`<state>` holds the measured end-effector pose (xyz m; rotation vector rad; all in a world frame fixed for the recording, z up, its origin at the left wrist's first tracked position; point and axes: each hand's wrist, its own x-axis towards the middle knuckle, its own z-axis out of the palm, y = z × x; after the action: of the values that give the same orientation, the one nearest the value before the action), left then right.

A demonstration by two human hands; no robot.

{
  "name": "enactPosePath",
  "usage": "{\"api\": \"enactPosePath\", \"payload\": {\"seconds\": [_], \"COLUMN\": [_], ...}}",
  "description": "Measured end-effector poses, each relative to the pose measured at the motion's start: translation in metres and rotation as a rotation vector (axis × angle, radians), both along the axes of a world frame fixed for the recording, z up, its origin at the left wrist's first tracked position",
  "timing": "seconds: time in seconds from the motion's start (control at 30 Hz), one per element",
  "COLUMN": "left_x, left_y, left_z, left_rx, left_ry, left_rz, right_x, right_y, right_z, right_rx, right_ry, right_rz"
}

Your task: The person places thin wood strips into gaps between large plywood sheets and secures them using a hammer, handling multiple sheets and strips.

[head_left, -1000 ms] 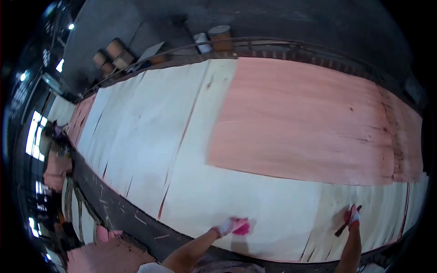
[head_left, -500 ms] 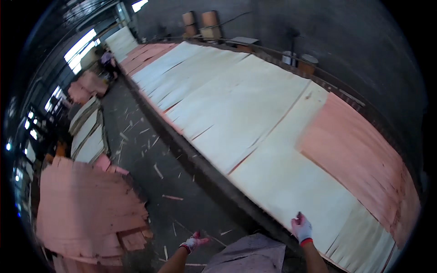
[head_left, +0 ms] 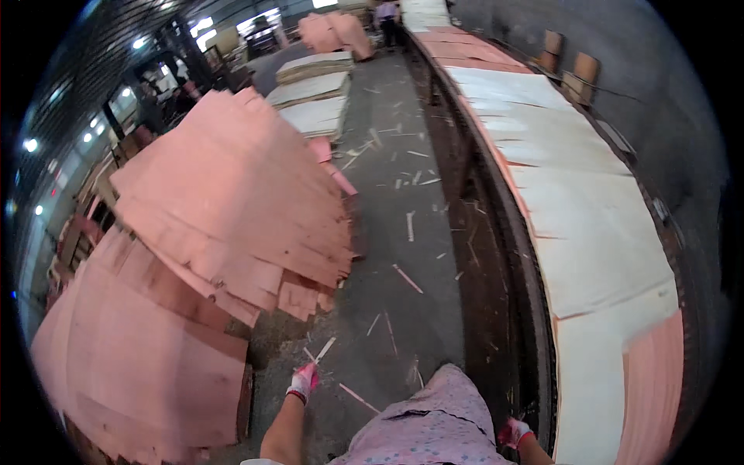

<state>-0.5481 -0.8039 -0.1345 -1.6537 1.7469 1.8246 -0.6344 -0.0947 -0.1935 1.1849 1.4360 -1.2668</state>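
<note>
My left hand (head_left: 302, 382), in a white glove stained pink, hangs over the floor beside the pink veneer stacks with its fingers loosely apart. A pale wood strip (head_left: 325, 350) shows just beyond its fingertips; the hand does not appear to hold it. My right hand (head_left: 514, 432), gloved the same way, is low by the near side of the long table. Its fingers are curled, and whatever they may hold is too small and dark to make out. White veneer sheets (head_left: 589, 209) cover the table, with a pink veneer sheet (head_left: 655, 387) at the near right.
Two large stacks of pink veneer, a farther stack (head_left: 232, 186) and a nearer stack (head_left: 139, 356), stand at the left. Beyond them are pale veneer stacks (head_left: 314, 97). Wood scraps litter the grey aisle floor (head_left: 395, 209). A person (head_left: 387, 23) stands at the far end.
My view has swung left, from the table toward the aisle and pink stacks. My right hand has left the white sheets for the table's side; my left hand is now nearer the pink stacks.
</note>
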Motion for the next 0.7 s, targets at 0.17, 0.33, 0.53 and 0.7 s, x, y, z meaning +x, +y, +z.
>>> {"api": "enactPosePath", "payload": {"seconds": [0.17,0.33,0.53,0.7], "left_x": [-0.050,-0.150,-0.157,-0.148], "left_y": [-0.087,-0.187,-0.355,-0.459], "left_z": [0.030,0.096,0.140,0.206], "left_rx": [0.017,-0.029,-0.282,-0.518], "left_ry": [0.524,0.699,0.699,0.733], "left_rz": [0.318,0.474,0.600,0.624], "right_x": [-0.039,-0.133,-0.295,-0.382], "right_y": [-0.040,-0.068,-0.295,-0.519], "right_z": [0.004,-0.067,-0.026,0.064], "right_rx": [-0.126,0.016,-0.055,-0.199], "right_ry": [-0.045,-0.085,0.011,0.532], "right_rz": [0.028,0.165,-0.015,0.342]}}
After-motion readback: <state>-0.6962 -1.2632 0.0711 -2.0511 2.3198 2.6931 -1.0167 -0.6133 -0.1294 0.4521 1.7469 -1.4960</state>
